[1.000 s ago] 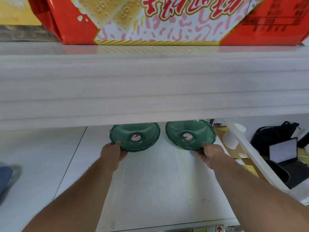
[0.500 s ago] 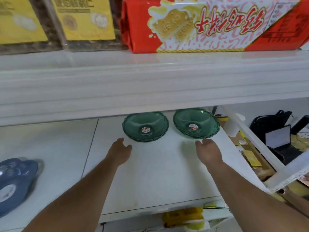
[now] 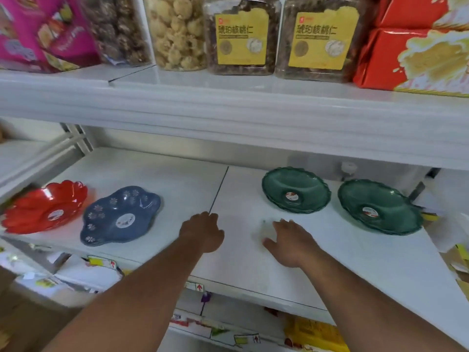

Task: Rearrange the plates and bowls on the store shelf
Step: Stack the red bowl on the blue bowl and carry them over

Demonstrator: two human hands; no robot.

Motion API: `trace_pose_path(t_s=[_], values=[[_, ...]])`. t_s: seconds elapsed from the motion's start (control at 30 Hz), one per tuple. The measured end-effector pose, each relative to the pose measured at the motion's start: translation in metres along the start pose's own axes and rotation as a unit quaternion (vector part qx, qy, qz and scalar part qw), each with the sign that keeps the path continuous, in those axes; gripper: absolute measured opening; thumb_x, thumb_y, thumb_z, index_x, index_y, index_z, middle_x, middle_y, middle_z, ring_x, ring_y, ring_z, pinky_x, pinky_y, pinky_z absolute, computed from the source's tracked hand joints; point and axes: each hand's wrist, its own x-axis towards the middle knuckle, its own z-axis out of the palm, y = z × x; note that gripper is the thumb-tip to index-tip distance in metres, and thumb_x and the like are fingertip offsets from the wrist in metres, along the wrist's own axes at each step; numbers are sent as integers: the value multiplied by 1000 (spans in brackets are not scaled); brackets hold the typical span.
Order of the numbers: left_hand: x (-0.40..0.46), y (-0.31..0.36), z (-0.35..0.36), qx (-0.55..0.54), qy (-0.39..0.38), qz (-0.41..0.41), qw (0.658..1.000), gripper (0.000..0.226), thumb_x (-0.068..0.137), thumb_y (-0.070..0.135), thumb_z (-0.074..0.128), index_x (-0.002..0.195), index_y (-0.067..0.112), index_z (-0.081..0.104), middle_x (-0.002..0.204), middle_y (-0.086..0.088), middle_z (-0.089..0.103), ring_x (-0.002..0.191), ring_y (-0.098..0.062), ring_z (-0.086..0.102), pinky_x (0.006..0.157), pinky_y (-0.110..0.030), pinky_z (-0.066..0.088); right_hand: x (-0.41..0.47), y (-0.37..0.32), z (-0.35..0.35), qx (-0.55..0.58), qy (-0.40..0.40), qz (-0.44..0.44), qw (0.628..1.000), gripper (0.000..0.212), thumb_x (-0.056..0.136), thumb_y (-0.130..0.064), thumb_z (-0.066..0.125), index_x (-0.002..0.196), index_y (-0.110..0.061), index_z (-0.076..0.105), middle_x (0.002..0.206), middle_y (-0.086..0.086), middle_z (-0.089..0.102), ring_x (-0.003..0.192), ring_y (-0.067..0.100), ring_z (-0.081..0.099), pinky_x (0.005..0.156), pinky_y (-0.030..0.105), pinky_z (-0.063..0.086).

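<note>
Now, left hand: the left hand [image 3: 203, 231] hovers over the white shelf board [image 3: 342, 262], empty, fingers curled loosely downward, near the seam between two shelf panels
Right hand: the right hand [image 3: 291, 241] is spread flat with fingers apart, low over the same board and grasping nothing; whether the palm touches the surface cannot be told
Left green bowl: a dark green translucent plastic bowl with a scalloped rim [image 3: 295, 190] sits upright toward the back of the shelf, beyond the right hand and apart from it, with a round sticker in its centre
Right green bowl: a second dark green scalloped plastic bowl [image 3: 379, 207] sits just beside the first, to its right, close to the shelf's right end, also bearing a sticker
Blue dish: a blue lobed plastic dish printed with white flowers [image 3: 120, 215] rests on the left shelf panel, well apart from the left hand
Red dish: a red translucent flower-shaped plastic dish [image 3: 44, 207] lies just left of the blue one, their rims close together
Upper shelf: clear jars of nuts with yellow labels [image 3: 241, 36], a red biscuit box [image 3: 416, 49] and a pink packet [image 3: 43, 31] stand in a row above
</note>
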Motion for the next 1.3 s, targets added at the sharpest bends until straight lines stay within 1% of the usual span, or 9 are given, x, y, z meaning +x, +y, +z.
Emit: trace_pose_path(t_s=[0.13, 0.43, 0.67, 0.8, 0.93, 1.0, 1.13, 1.2, 1.3], values=[[-23, -22, -1, -16, -2, -44, 999, 63, 96, 45, 39, 153, 20, 32, 156, -4, 36, 139, -27, 37, 111, -41, 33, 0, -32, 1, -23, -32, -55, 998, 77, 98, -59, 31, 158, -14, 15, 167, 8, 13, 153, 28, 11, 122, 43, 17], [-60, -85, 1, -20, 13, -113, 993, 59, 97, 45, 38, 150, 17, 37, 150, -7, 43, 135, -30, 43, 107, -41, 40, 0, -99, 16, -42, -53, -141, 988, 75, 99, -58, 31, 157, -13, 16, 166, 9, 14, 152, 29, 15, 122, 43, 19], [-57, -146, -15, -25, 33, -138, 990, 51, 95, 40, 44, 140, 17, 46, 142, -7, 53, 127, -30, 52, 100, -42, 46, 17, -162, 23, -55, -55, -164, 983, 76, 99, -58, 31, 158, -13, 13, 167, 9, 11, 152, 29, 12, 123, 44, 16], [-45, -199, -26, -41, 36, -134, 989, 57, 94, 40, 43, 148, 23, 40, 148, -4, 48, 132, -29, 49, 104, -43, 45, 31, -210, 29, -55, -60, -163, 983, 75, 99, -58, 32, 157, -13, 17, 166, 9, 16, 151, 29, 16, 122, 44, 19], [-33, -255, -36, -52, 56, -136, 988, 43, 87, 38, 50, 129, 27, 56, 130, 0, 62, 114, -27, 62, 95, -45, 53, 50, -259, 33, -45, -60, -162, 984, 73, 99, -58, 33, 156, -14, 21, 165, 8, 21, 150, 28, 19, 121, 42, 21], [-27, -282, -38, -45, 54, -135, 988, 43, 86, 39, 50, 126, 25, 56, 128, 0, 62, 113, -27, 62, 94, -47, 54, 58, -282, 33, -36, -58, -164, 984, 69, 99, -57, 35, 153, -15, 28, 161, 8, 30, 147, 28, 28, 118, 41, 26], [-20, -325, -41, -53, 55, -132, 988, 50, 88, 48, 39, 129, 25, 55, 132, 1, 60, 115, -26, 62, 94, -44, 55, 73, -318, 37, -9, -46, -173, 984, 53, 96, -54, 42, 138, -22, 45, 142, 4, 52, 127, 24, 49, 106, 39, 43], [-19, -338, -43, -64, 58, -133, 987, 46, 92, 44, 42, 132, 23, 55, 134, 0, 58, 118, -27, 60, 96, -44, 54, 80, -332, 39, -13, -50, -172, 984, 60, 93, -58, 41, 140, -21, 43, 147, 5, 49, 131, 27, 47, 106, 42, 43], [-22, -351, -45, -74, 53, -149, 985, 50, 92, 44, 42, 136, 23, 51, 140, -2, 54, 126, -29, 55, 100, -47, 50, 88, -347, 39, -40, -58, -185, 980, 72, 97, -57, 38, 155, -16, 25, 163, 9, 25, 149, 29, 25, 117, 44, 29]])
